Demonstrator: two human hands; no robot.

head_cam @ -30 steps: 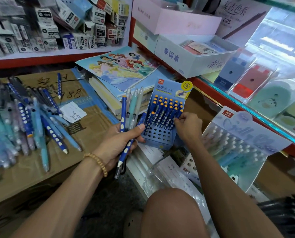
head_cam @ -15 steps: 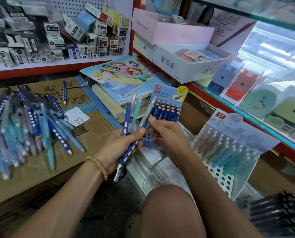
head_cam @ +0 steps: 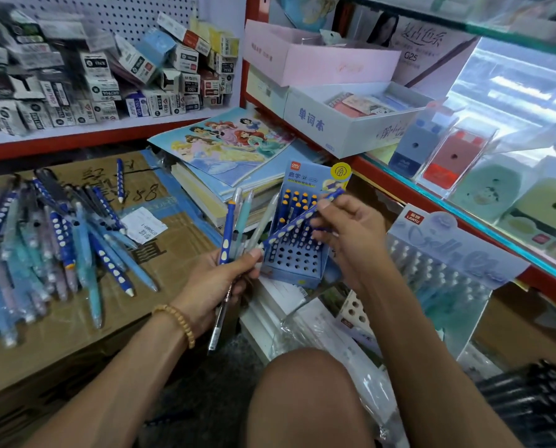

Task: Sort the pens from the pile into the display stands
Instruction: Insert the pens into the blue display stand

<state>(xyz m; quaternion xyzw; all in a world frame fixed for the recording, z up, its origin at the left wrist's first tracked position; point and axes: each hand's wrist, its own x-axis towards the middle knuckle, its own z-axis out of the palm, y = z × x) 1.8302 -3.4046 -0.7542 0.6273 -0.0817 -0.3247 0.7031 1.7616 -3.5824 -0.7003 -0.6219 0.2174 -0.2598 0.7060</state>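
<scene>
The right hand [head_cam: 344, 234] is pinching a dark blue pen with pale dots [head_cam: 297, 221], holding it slantwise across the front of the blue display stand [head_cam: 297, 268], its upper end pointing up to the right. The stand's back rows are carrying orange-capped blue pens, while its front holes are showing open. The left hand [head_cam: 218, 279] is gripping a fan of pens [head_cam: 238, 227]: one dark blue, a teal one and a couple of clear ones, with tips sticking out below the palm. A beaded bracelet [head_cam: 178, 321] is sitting on that wrist. To the left, the pile of pens [head_cam: 50, 240] is lying spread over a flattened cardboard box [head_cam: 173, 240]. To the right, a pale display stand [head_cam: 445, 270] is standing half filled with pastel pens.
</scene>
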